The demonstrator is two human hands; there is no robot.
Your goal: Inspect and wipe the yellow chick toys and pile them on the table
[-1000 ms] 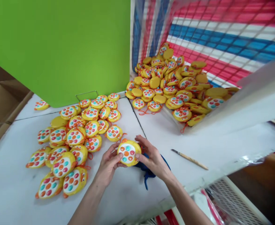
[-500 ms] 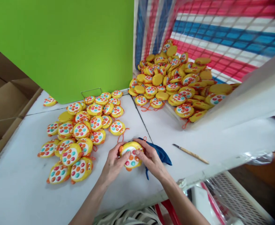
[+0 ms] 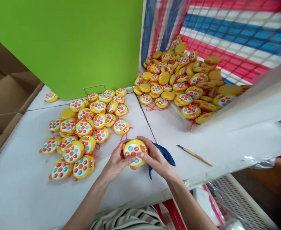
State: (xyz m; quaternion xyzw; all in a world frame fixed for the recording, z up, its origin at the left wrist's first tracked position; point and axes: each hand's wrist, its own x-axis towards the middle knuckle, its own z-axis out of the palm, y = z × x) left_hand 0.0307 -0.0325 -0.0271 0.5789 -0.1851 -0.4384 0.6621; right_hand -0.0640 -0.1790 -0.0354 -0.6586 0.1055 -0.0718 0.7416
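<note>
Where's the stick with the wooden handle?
In the head view, the wooden-handled tool lies on the white tabletop, to the right of the blue cloth and the right hand.

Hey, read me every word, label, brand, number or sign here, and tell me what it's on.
None readable: I see no lettering on the held yellow duck-shaped toy, the green board or the wooden-handled knife.
Any marks under the table are too blurred to read.

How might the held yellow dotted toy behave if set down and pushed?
The yellow dotted toy is probably stiff: no dent shows where the left hand and right hand grip it. Its sheen suggests slipperiness. Its broad body would likely slide, not roll.
</note>
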